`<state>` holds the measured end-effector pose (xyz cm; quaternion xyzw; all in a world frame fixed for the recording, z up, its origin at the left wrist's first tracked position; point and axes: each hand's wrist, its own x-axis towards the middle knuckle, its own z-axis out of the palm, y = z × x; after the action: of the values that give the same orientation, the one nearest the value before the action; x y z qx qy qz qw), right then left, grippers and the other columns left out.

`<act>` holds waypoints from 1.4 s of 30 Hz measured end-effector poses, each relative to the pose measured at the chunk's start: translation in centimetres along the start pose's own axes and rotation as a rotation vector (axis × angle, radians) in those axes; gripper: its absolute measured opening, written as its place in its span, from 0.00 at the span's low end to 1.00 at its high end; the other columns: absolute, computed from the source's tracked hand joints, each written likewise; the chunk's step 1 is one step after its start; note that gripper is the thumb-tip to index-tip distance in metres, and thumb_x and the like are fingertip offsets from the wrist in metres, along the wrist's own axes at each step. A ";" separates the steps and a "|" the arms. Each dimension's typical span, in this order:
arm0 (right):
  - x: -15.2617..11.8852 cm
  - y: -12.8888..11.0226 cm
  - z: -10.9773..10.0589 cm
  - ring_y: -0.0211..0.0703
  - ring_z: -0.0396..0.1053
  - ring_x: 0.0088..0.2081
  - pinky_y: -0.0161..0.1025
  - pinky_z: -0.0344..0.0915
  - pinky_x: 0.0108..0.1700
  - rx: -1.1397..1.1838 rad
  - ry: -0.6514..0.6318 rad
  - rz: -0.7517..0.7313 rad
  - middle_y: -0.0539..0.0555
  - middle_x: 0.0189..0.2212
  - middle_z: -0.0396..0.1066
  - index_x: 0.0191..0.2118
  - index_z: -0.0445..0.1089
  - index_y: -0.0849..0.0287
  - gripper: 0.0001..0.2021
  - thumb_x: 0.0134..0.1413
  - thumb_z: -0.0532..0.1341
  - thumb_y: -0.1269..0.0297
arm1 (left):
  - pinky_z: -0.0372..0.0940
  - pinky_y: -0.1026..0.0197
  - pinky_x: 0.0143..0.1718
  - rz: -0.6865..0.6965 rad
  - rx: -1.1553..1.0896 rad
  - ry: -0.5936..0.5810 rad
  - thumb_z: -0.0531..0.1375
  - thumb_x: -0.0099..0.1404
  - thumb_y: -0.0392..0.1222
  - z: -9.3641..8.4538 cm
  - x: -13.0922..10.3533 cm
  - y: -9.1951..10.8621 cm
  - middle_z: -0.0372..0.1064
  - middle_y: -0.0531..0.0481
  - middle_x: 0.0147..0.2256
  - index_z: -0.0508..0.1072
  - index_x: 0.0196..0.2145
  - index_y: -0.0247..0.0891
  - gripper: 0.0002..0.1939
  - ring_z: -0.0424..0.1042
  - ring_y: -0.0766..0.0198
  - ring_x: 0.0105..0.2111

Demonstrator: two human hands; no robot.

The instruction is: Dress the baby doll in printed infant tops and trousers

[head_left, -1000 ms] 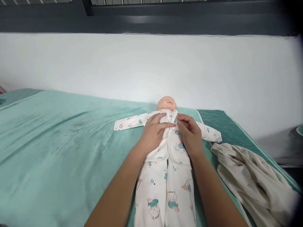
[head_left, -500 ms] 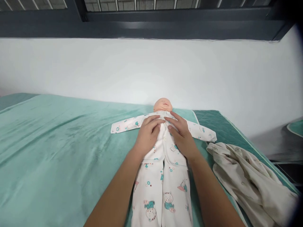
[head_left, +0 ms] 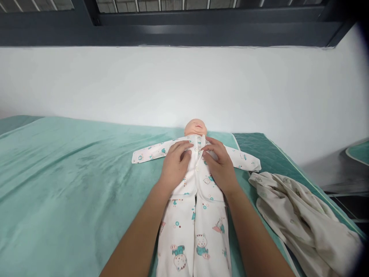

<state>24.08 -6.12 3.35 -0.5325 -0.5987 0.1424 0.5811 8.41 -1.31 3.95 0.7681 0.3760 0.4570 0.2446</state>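
Observation:
A baby doll (head_left: 196, 126) lies face up, dressed in a white printed top (head_left: 190, 181) and white printed trousers (head_left: 175, 238). The top's sleeves are spread to both sides, and two round buttons show down its front. On the left half of the chest, my left hand (head_left: 175, 163) has its fingers bent, thumb and fingertips close together at the cloth. My right hand (head_left: 220, 163) pinches the right front edge of the top near the upper button. Its fingertips partly hide that edge.
Light green cloth (head_left: 72, 184) covers the bed under the doll. A crumpled cream garment (head_left: 300, 215) lies at the right, over a darker green quilted cover (head_left: 256, 146). Behind stands a white wall (head_left: 161, 84) below a dark window frame (head_left: 201, 32).
My hands have moved slightly apart, uncovering the upper button. The right hand's fingers have drawn in on the top's front edge. The whole view has shifted a little.

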 end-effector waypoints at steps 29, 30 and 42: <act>-1.3 -1.5 -1.1 0.50 0.57 0.63 0.54 0.54 0.63 0.012 -0.058 -0.010 0.50 0.60 0.63 0.35 0.69 0.51 0.03 0.59 0.59 0.66 | 0.53 0.62 0.30 -0.087 0.006 -0.201 0.54 0.69 0.47 -3.0 -0.2 2.1 0.58 0.57 0.24 0.64 0.24 0.38 0.16 0.57 0.69 0.26; -1.3 -1.4 -1.1 0.50 0.57 0.63 0.53 0.55 0.62 0.013 -0.081 -0.014 0.50 0.60 0.63 0.34 0.70 0.51 0.04 0.59 0.59 0.66 | 0.52 0.62 0.30 -0.095 0.001 -0.218 0.54 0.69 0.47 -3.1 -0.2 2.1 0.58 0.57 0.23 0.65 0.25 0.38 0.16 0.56 0.69 0.26; -1.3 -1.6 -3.0 0.48 0.45 0.69 0.52 0.46 0.68 -0.029 -0.397 0.013 0.44 0.66 0.54 0.38 0.72 0.47 0.04 0.57 0.63 0.65 | 0.53 0.64 0.27 -0.142 -0.018 -0.479 0.57 0.65 0.46 -4.6 -0.3 3.0 0.62 0.56 0.24 0.73 0.29 0.39 0.11 0.58 0.69 0.25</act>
<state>25.52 -9.13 4.78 -0.5060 -0.7001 0.2397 0.4432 5.34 -3.20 8.11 0.8239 0.3563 0.2469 0.3651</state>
